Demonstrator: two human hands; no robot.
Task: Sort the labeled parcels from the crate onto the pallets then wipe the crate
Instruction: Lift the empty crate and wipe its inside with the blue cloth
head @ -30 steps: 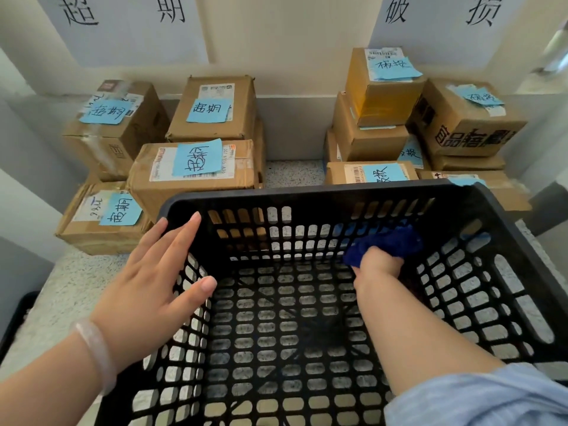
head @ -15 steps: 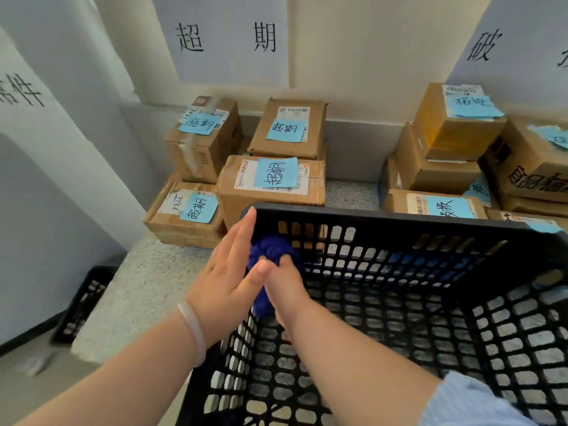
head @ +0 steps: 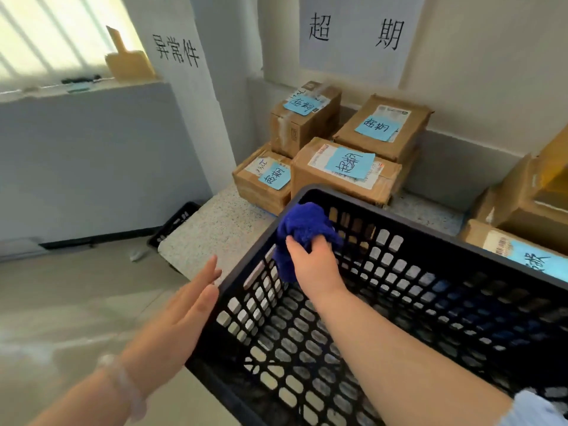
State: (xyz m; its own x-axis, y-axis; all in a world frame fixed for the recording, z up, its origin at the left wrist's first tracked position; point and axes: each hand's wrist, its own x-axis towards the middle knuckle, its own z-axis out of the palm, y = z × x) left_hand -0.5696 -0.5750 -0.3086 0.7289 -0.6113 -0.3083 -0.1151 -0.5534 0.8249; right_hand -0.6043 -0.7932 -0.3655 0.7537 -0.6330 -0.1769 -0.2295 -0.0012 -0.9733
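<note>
A black lattice crate [head: 430, 238] fills the lower right, with nothing inside but my arm. My right hand [head: 313, 262] is shut on a bunched dark blue cloth [head: 302, 224] and presses it against the crate's far left inner corner. Flat and open, my left hand [head: 181, 315] rests against the outside of the crate's left wall. Several brown cardboard parcels with blue handwritten notes [head: 347, 167] stand stacked beyond the crate, below a wall sign. More labelled parcels [head: 522, 253] sit at the right edge, partly cut off.
The parcels stand on a speckled raised slab [head: 215, 229] whose edge drops to the pale floor at the left. Another black crate [head: 175, 222] lies on the floor beside the slab. A grey low wall and a window sill [head: 80, 84] are at the left.
My view has swung left. The right hand carried the cloth from the crate's far right side to its far left corner. The left hand slid off the rim onto the outer wall.
</note>
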